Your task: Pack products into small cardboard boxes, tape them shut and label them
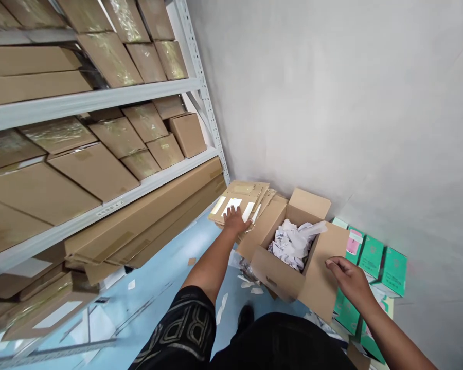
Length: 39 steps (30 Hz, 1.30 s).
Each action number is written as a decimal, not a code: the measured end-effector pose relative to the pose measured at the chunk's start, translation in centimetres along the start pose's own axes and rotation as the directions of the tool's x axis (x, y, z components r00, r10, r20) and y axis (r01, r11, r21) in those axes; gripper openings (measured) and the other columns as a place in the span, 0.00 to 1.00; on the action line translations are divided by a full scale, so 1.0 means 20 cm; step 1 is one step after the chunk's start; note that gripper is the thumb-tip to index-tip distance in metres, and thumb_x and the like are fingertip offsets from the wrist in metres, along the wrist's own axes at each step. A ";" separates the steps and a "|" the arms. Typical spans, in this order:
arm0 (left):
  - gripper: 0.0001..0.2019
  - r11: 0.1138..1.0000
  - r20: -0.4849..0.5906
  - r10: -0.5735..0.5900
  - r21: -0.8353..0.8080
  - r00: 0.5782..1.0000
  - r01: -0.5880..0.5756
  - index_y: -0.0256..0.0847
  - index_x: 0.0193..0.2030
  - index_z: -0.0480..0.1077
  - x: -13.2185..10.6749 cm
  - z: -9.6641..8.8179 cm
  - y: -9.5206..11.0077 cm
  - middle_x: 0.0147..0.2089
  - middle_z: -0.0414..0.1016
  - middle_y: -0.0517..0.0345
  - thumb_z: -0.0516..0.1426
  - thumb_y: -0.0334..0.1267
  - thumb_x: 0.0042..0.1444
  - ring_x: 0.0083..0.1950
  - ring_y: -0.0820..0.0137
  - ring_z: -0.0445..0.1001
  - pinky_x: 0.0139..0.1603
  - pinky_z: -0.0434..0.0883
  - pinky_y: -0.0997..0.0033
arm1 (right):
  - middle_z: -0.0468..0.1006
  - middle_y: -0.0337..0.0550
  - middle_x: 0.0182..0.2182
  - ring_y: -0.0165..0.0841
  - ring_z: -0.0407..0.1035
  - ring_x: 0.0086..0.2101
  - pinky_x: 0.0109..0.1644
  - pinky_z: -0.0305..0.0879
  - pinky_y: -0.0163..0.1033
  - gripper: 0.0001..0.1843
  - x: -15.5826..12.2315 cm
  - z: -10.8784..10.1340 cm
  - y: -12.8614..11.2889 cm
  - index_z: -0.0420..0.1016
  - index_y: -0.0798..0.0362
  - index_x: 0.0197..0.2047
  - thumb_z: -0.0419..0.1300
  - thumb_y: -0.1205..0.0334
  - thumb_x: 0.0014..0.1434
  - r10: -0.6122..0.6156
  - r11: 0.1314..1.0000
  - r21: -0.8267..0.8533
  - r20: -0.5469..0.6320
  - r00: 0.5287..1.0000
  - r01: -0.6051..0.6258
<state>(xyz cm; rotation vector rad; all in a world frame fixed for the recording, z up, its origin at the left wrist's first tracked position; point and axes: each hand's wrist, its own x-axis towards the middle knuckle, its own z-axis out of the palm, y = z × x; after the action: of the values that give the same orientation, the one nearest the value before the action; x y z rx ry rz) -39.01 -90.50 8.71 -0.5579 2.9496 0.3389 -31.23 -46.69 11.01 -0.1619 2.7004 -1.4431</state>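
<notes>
My left hand [236, 221] reaches forward with its fingers spread over a stack of flattened cardboard [241, 191] that carries white labels. To the right of it stands an open cardboard box [280, 275] with its flaps folded outward. Crumpled white paper [293, 244] fills part of the box. My right hand [349, 280] is over the box's right flap [326, 277], thumb and fingers drawn together in a pinch. Whatever may be between those fingers is too small or hidden to make out.
Metal shelving [100, 103] on the left holds many brown cartons. Long cartons [150, 216] lie beneath its lower shelf. Green boxes [389, 270] are stacked at the right by the grey wall [332, 103]. Paper scraps [221, 308] litter the blue floor [158, 313].
</notes>
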 end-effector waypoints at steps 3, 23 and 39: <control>0.49 0.999 0.068 0.027 0.024 0.997 -0.029 0.29 0.76 0.46 0.12 0.07 0.00 0.78 0.40 0.27 0.53 0.64 0.59 0.78 0.40 0.42 0.73 0.47 0.39 | 0.83 0.43 0.32 0.42 0.75 0.36 0.39 0.68 0.40 0.22 -0.03 0.07 -0.03 0.80 0.49 0.35 0.58 0.39 0.60 0.046 0.998 -0.040 -0.067 0.997 -0.049; 0.16 0.855 -0.072 0.513 -0.049 0.855 -0.517 0.38 0.42 0.71 -0.09 -0.74 -0.21 0.41 0.79 0.42 0.44 0.37 0.68 0.44 0.56 0.78 0.44 0.69 0.63 | 0.84 0.42 0.35 0.41 0.76 0.36 0.40 0.70 0.39 0.23 -0.47 0.32 -0.28 0.81 0.47 0.36 0.57 0.38 0.60 0.214 0.942 -0.139 -0.453 0.866 -0.305; 0.25 0.151 -0.079 0.900 -0.865 0.428 -0.478 0.37 0.59 0.75 -1.26 -0.69 0.66 0.48 0.82 0.49 0.53 0.54 0.67 0.51 0.55 0.77 0.52 0.74 0.61 | 0.79 0.52 0.57 0.49 0.72 0.58 0.60 0.71 0.54 0.29 -1.15 -0.14 0.01 0.74 0.47 0.59 0.59 0.39 0.63 0.263 0.940 0.330 -0.556 0.788 -0.081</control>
<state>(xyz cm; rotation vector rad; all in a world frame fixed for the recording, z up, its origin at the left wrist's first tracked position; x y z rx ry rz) -21.58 -73.11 28.58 0.9639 2.0970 1.6864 -8.73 -41.28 12.85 0.6596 2.7606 -2.0824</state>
